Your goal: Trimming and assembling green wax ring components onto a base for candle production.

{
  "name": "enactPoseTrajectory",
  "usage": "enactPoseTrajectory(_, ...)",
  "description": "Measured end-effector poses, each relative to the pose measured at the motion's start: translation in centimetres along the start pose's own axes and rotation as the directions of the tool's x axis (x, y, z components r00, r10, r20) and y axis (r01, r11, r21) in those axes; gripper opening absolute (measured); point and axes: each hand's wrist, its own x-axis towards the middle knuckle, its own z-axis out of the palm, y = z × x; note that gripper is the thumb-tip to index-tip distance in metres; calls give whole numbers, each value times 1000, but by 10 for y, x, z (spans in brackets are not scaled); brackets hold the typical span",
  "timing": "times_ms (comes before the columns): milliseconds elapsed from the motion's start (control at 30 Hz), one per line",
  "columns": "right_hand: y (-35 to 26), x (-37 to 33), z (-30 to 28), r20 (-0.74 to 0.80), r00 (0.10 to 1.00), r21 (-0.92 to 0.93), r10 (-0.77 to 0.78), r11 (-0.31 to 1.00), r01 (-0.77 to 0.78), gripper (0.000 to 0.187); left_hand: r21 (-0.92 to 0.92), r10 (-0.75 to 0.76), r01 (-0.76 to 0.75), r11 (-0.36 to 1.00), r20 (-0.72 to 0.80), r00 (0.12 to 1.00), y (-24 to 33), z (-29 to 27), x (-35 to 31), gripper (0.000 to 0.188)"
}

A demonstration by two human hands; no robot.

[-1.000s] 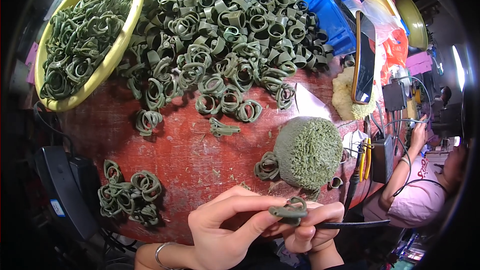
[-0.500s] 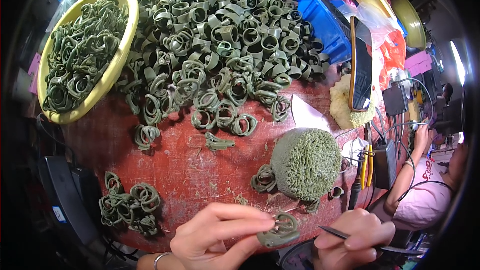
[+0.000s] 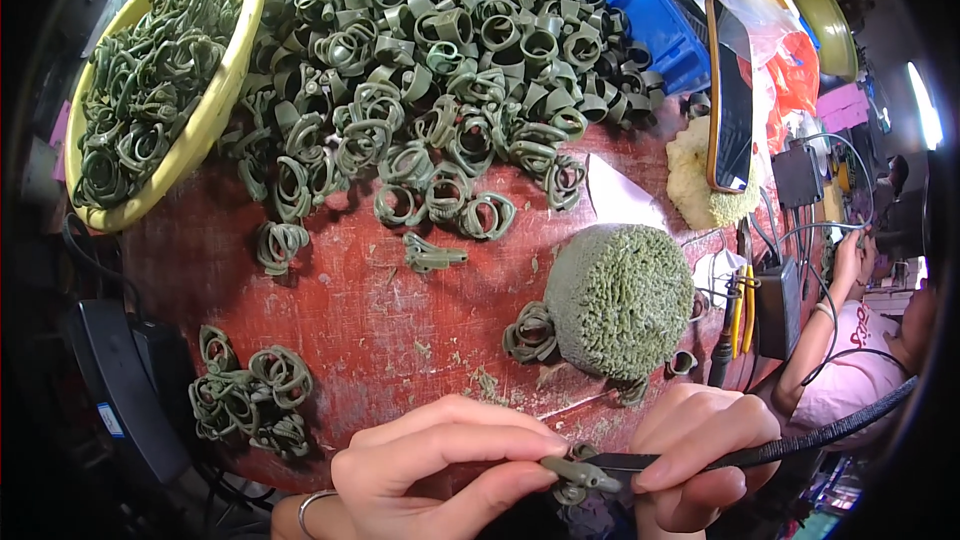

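Note:
At the near edge of the table, my left hand (image 3: 440, 465) pinches a dull green ring (image 3: 578, 483) between thumb and fingertips. My right hand (image 3: 705, 450) is closed around a slim dark tool (image 3: 820, 437) with a flat narrow end and a long, black, rough-looking handle. The tool's tip meets the ring, and my fingers partly hide where they touch. Just beyond my hands stands a round block (image 3: 620, 305) with a rough, crumbly green face. A green ring piece (image 3: 531, 333) leans by its left side.
A large heap of green rings (image 3: 440, 50) covers the back of the red table (image 3: 400, 330). More fill a yellow basin (image 3: 235, 60) at the far left. A small cluster (image 3: 250, 395) lies front left. On the right are a phone (image 3: 732, 100), yellow-handled pliers (image 3: 744, 315) and another person (image 3: 850, 350).
My right hand has brought the tool left against the ring, and the tool's handle has swung up to the right. The ring has turned in my left fingers. The whole view has shifted slightly.

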Motion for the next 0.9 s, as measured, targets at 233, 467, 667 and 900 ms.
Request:
enactPoseTrajectory(233,12,-9,15,-159,986,-44,-52,998,46,37,-29,-72,72,997,1,997,1,0,-2,10)
enactPoseTrajectory(467,15,-13,21,-202,974,-117,-103,990,80,38,-153,-125,119,981,-27,992,-3,0,1,13)
enactPoseTrajectory(667,12,-19,15,-290,951,-163,-106,985,60,41,-137,-128,123,983,-29,991,-2,4,-3,12)
enactPoseTrajectory(900,13,-18,10,-252,966,-58,-56,997,43,40,-111,-26,25,993,-7,1000,-5,8,-4,10)
